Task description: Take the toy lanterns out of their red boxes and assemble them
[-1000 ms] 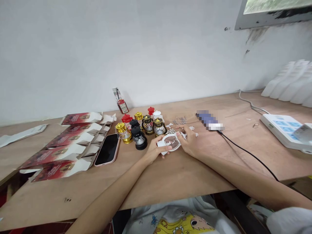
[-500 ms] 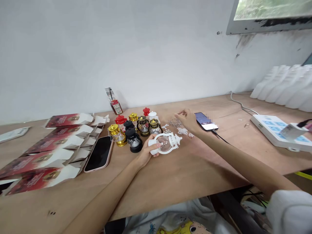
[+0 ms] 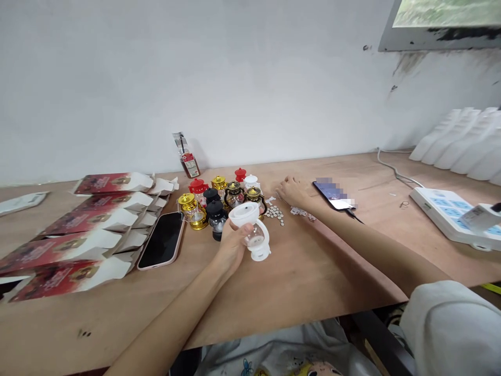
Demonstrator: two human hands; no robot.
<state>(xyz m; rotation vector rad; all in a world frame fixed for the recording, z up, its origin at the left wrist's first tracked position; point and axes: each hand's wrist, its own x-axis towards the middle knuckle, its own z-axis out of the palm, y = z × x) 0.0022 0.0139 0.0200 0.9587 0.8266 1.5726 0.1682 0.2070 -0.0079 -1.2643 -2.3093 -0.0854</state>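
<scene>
My left hand (image 3: pixel 230 246) is closed around a small white toy lantern (image 3: pixel 259 255) with a clear globe. The lantern is held upside down, its round hollow base tilted up toward me. Farther right, my right hand (image 3: pixel 293 191) rests on the table with fingers bent down and drawn together, hiding the metal pieces and whatever the fingertips touch. Button cells (image 3: pixel 275 211) lie just left of it, and small white plastic parts (image 3: pixel 300 212) lie near its wrist. Behind my left hand stand several small lanterns, including a gold one (image 3: pixel 192 211) and a black one (image 3: pixel 216 216).
Red-printed open boxes (image 3: pixel 78 243) lie in a row at left beside a dark phone (image 3: pixel 162 242). A bottle (image 3: pixel 190 163) stands by the wall. At right are a lit phone (image 3: pixel 331 194) on a cable, a power strip (image 3: pixel 442 209) and white plastic containers (image 3: pixel 442 137).
My left hand has turned the white lantern from lying sideways to base up. My right hand has lowered onto the metal pieces, and more button cells show. The view has shifted slightly.
</scene>
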